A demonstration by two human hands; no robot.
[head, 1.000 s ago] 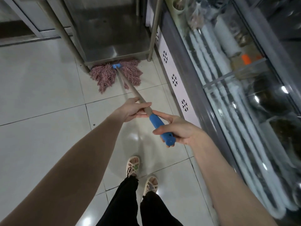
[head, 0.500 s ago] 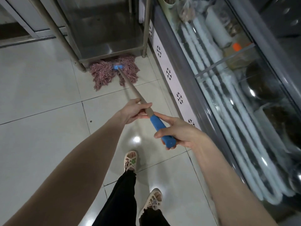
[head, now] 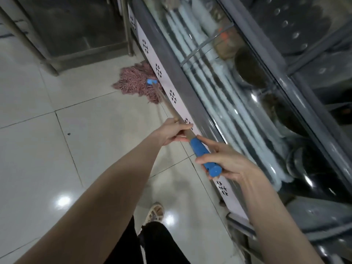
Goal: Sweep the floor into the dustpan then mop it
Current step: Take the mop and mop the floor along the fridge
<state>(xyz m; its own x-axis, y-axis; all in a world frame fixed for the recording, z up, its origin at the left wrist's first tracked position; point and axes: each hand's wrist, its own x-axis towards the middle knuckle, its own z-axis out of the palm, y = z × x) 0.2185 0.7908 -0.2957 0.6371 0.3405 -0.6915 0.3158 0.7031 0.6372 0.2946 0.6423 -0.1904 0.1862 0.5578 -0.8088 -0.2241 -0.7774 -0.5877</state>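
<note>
A pink string mop head (head: 136, 82) lies flat on the white tiled floor (head: 57, 149), pressed against the base of the glass display counter (head: 247, 92). Its wooden handle (head: 167, 104) runs back toward me and ends in a blue grip (head: 204, 157). My left hand (head: 174, 131) grips the wooden part just above the blue grip. My right hand (head: 226, 162) holds the blue end, fingers curled round it and forefinger stretched along it. No dustpan or broom is in view.
A steel table (head: 76, 35) with slanted legs (head: 28, 44) stands at the back left. The counter's white base strip with black snowflake marks (head: 172, 96) borders the floor on the right. My sandalled foot (head: 155, 213) and black trousers are below the hands.
The mop head has slid from under the steel table to the right, up against the counter base. Both hands moved right with the handle, and I have stepped closer to the counter.
</note>
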